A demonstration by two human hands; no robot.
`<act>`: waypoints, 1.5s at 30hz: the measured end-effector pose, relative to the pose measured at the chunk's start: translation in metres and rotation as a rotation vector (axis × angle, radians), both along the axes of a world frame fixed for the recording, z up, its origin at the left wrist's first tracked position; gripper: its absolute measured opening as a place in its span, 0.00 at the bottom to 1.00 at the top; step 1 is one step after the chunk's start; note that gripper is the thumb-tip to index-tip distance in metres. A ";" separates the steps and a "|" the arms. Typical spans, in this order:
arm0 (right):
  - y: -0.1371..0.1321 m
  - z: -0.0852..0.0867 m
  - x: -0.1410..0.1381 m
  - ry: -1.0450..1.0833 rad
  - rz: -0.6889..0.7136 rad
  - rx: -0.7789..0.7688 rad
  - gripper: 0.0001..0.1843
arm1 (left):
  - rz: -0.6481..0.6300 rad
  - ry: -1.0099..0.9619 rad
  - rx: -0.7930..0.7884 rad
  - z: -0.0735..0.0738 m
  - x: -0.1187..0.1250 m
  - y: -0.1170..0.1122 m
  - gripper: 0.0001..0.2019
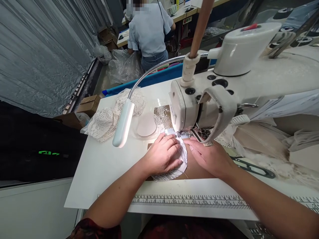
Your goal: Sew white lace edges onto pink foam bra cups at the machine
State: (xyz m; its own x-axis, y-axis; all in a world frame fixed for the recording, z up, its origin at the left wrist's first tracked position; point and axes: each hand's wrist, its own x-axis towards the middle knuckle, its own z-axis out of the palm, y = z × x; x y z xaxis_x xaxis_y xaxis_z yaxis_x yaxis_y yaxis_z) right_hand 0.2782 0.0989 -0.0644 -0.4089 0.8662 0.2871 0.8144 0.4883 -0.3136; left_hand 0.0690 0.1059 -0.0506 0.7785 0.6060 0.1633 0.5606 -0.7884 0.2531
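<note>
Grip spread, the left hand [163,154] lay on lace fabric [184,158] beside the right hand [211,156], whose grip I couldn't tell.

Fabric piece [183,158]: white, lacy lined pattern. Sewing machine [178,109]: white, round black caps [220,82]. Lace pieces [106,121]: cream, openwork pattern. Oval pad [147,125]: pale beige. Lamp [124,124]: white and pale mint; neck [149,70] silver. Table [99,169]: white. Ruler strip [184,201]: white, black markings. Pole [200,30]: copper-brown. Co-worker's shirt [148,31]: light blue. Curtain [45,43]: silvery grey. Wearer's sleeve [94,229]: dark, red-patterned.
</note>
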 end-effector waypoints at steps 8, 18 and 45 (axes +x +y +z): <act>-0.001 0.002 0.000 -0.008 0.057 0.142 0.19 | -0.007 0.003 -0.020 -0.001 -0.002 0.003 0.20; -0.003 -0.001 -0.001 -0.074 0.096 0.069 0.20 | -0.007 -0.014 -0.040 -0.001 -0.005 0.005 0.21; 0.000 0.001 -0.006 -0.139 0.040 -0.005 0.20 | -0.056 0.000 0.056 -0.003 -0.008 0.009 0.19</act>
